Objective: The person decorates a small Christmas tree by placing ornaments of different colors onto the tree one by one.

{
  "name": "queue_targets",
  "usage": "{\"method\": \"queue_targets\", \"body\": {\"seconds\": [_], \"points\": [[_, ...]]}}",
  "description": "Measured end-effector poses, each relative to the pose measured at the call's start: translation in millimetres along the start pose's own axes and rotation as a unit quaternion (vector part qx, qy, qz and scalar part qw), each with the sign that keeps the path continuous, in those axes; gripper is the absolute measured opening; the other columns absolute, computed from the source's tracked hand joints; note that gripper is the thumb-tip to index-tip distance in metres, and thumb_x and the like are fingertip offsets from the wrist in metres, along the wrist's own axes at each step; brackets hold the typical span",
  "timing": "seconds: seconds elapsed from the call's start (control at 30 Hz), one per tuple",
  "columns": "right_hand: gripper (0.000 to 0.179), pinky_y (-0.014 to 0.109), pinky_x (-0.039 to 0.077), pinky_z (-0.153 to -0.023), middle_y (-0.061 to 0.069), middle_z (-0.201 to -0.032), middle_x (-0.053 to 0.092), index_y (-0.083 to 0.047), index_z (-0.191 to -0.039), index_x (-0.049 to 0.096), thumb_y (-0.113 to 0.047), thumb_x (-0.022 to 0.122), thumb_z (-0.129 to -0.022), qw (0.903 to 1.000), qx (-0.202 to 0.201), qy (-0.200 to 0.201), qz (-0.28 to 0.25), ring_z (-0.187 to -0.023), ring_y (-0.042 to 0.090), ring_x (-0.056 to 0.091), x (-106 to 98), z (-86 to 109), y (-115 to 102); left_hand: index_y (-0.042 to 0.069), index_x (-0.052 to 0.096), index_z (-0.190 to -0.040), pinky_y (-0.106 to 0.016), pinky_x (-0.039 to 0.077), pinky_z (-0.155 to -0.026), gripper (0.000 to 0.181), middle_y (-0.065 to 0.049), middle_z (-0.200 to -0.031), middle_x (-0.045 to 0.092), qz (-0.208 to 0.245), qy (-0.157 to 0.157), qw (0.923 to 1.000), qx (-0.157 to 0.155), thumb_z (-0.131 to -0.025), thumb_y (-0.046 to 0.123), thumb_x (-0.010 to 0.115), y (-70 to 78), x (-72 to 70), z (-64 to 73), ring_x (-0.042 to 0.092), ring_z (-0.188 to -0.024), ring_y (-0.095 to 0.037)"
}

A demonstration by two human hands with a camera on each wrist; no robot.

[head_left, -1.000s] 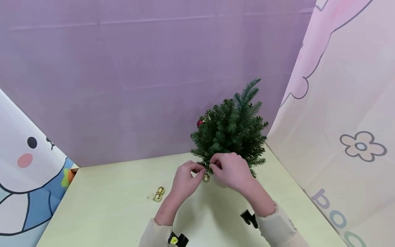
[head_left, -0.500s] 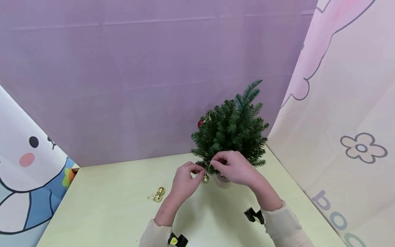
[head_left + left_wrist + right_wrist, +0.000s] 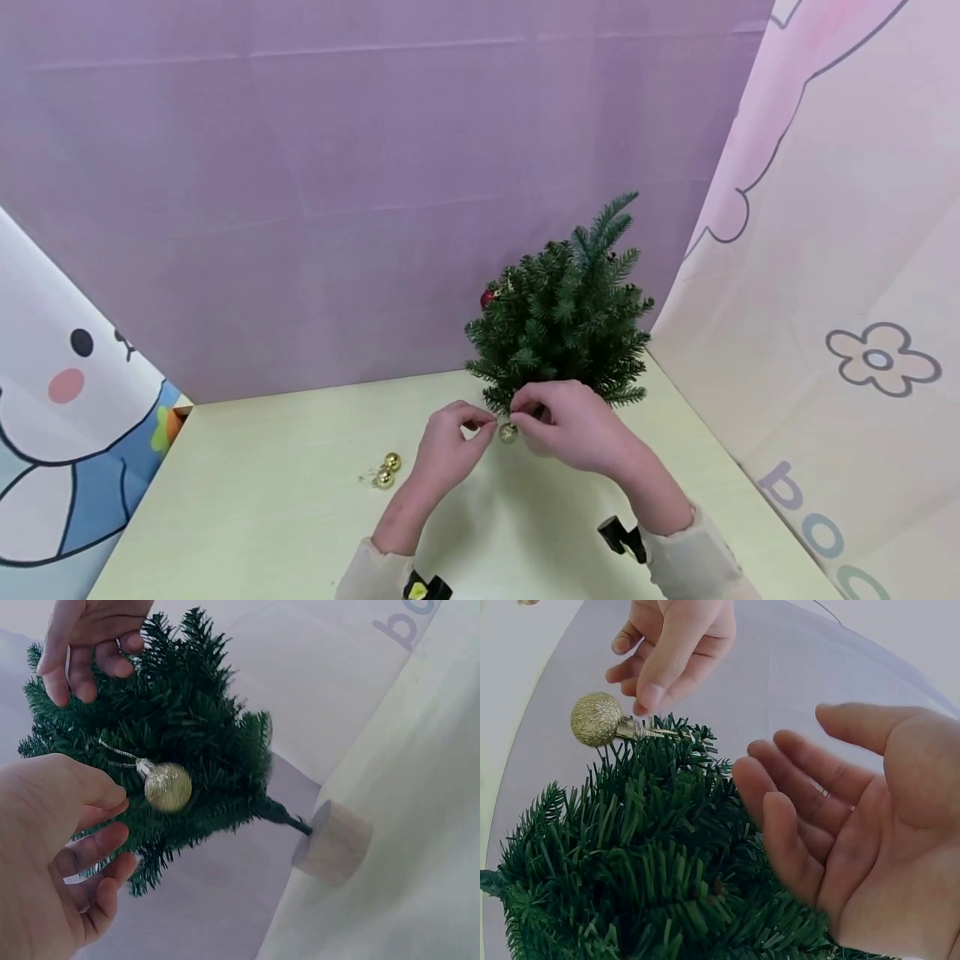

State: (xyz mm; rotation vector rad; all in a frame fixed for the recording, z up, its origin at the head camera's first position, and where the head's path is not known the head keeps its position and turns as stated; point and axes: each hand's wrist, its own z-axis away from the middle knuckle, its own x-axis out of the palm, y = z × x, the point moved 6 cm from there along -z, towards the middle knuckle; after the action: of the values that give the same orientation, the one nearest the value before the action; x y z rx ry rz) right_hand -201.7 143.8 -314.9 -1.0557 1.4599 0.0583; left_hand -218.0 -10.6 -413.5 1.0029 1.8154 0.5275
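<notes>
A small gold ball ornament (image 3: 507, 432) hangs at a low front branch of the green artificial Christmas tree (image 3: 558, 325). Its thin cord loop reaches into the needles, as the left wrist view shows. My left hand (image 3: 450, 446) is just left of the ball, thumb and fingertips close together near the cord but apart from the ball (image 3: 168, 787). On the other side my right hand (image 3: 573, 425) is beside the branch. In the right wrist view the right hand's fingers (image 3: 791, 844) curve loosely, thumb apart, nothing between them.
Gold ball ornaments (image 3: 385, 477) lie on the pale table (image 3: 255, 492), left of my left forearm. A red ornament (image 3: 487, 299) hangs at the tree's upper left. The tree stands on a round pale base (image 3: 337, 844). A purple backdrop (image 3: 337, 208) rises behind.
The gold ball has shifted slightly right. My right hand rose a little, then came down lower over the tree's base. The left hand has sunk slightly and stays left of the ball.
</notes>
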Motion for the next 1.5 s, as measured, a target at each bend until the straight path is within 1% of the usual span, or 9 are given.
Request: {"method": "queue_targets", "body": {"seconds": [0.3, 0.4, 0.57, 0.63, 0.73, 0.93, 1.17, 1.37, 1.5], "points": [[0.009, 0.017, 0.044, -0.055, -0.017, -0.077, 0.056, -0.030, -0.087, 0.061, -0.022, 0.058, -0.086, 0.9850, -0.148, 0.088, -0.011, -0.063, 0.000, 0.051, -26.7, 12.4, -35.4, 0.025, 0.066, -0.083, -0.023, 0.046, -0.061, 0.006, 0.016, -0.076, 0.057, -0.005, 0.003, 0.9984, -0.056, -0.080, 0.020, 0.065, -48.7, -24.7, 27.2, 0.054, -0.070, -0.002], [0.012, 0.014, 0.043, -0.054, -0.014, -0.075, 0.056, -0.024, -0.085, 0.063, -0.013, 0.062, -0.082, 0.9622, -0.224, 0.155, -0.011, -0.062, 0.000, 0.050, -52.9, 17.4, -51.4, 0.022, 0.067, -0.083, -0.023, 0.046, -0.060, 0.007, 0.015, -0.074, 0.058, -0.012, 0.013, 0.9973, -0.072, -0.078, 0.017, 0.067, -69.5, -40.2, 36.9, 0.054, -0.068, -0.004], [0.009, 0.015, 0.042, -0.054, -0.001, -0.074, 0.060, -0.008, -0.079, 0.064, -0.001, 0.058, -0.077, 0.9046, -0.328, 0.273, -0.005, -0.061, 0.005, 0.051, -99.5, 24.1, -76.1, 0.020, 0.066, -0.083, -0.023, 0.047, -0.057, 0.008, 0.012, -0.073, 0.059, -0.016, 0.022, 0.9940, -0.106, -0.078, 0.015, 0.067, -109.0, -70.6, 50.5, 0.055, -0.068, -0.007], [0.008, 0.016, 0.042, -0.054, 0.005, -0.071, 0.061, 0.000, -0.077, 0.064, 0.002, 0.056, -0.075, 0.8834, -0.347, 0.315, -0.006, -0.059, 0.008, 0.051, -115.4, 26.4, -82.6, 0.019, 0.067, -0.084, -0.023, 0.046, -0.058, 0.007, 0.011, -0.074, 0.060, -0.031, 0.026, 0.9928, -0.113, -0.078, 0.015, 0.068, -123.8, -83.6, 55.4, 0.054, -0.068, -0.008], [0.007, 0.017, 0.043, -0.057, 0.011, -0.069, 0.060, 0.007, -0.073, 0.062, 0.005, 0.056, -0.073, 0.8681, -0.333, 0.368, -0.006, -0.061, 0.011, 0.051, -135.6, 25.9, -84.3, 0.017, 0.067, -0.085, -0.024, 0.046, -0.059, 0.007, 0.010, -0.075, 0.060, -0.059, 0.034, 0.9907, -0.117, -0.078, 0.016, 0.067, -142.6, -101.5, 60.9, 0.054, -0.069, -0.009], [0.005, 0.019, 0.043, -0.065, 0.015, -0.074, 0.059, 0.008, -0.074, 0.062, 0.010, 0.057, -0.073, 0.8775, -0.234, 0.419, 0.004, -0.070, 0.017, 0.053, -154.7, 16.6, -65.1, 0.016, 0.068, -0.086, -0.025, 0.045, -0.058, 0.009, 0.009, -0.076, 0.061, -0.077, 0.021, 0.9850, -0.153, -0.080, 0.023, 0.066, -172.4, -117.4, 71.9, 0.054, -0.070, -0.011], [0.013, 0.029, 0.036, -0.076, 0.017, -0.094, 0.058, 0.006, -0.085, 0.062, 0.004, 0.061, -0.073, 0.8695, -0.166, 0.465, 0.018, -0.090, 0.027, 0.051, -155.0, 8.1, -35.6, 0.016, 0.067, -0.084, -0.025, 0.045, -0.056, 0.007, 0.005, -0.077, 0.061, -0.057, -0.005, 0.9771, -0.205, -0.077, 0.019, 0.068, -195.1, -109.2, 86.3, 0.054, -0.068, -0.012], [0.027, 0.034, 0.035, -0.079, 0.004, -0.111, 0.054, -0.002, -0.101, 0.060, -0.013, 0.065, -0.076, 0.8795, -0.103, 0.464, 0.016, -0.104, 0.017, 0.046, -151.2, -2.7, 3.9, 0.021, 0.065, -0.074, -0.026, 0.044, -0.055, 0.013, 0.005, -0.073, 0.059, -0.080, -0.006, 0.9697, -0.231, -0.073, 0.032, 0.071, -198.2, -96.1, 95.8, 0.053, -0.065, -0.011], [0.031, 0.033, 0.035, -0.080, -0.001, -0.115, 0.051, -0.006, -0.106, 0.059, -0.018, 0.064, -0.078, 0.8900, -0.081, 0.448, 0.013, -0.108, 0.013, 0.042, -146.0, -7.2, 16.7, 0.021, 0.060, -0.063, -0.027, 0.038, -0.045, 0.035, 0.006, -0.062, 0.055, -0.132, -0.008, 0.9562, -0.261, -0.069, 0.055, 0.065, -192.4, -86.0, 102.0, 0.049, -0.053, -0.011]]}}
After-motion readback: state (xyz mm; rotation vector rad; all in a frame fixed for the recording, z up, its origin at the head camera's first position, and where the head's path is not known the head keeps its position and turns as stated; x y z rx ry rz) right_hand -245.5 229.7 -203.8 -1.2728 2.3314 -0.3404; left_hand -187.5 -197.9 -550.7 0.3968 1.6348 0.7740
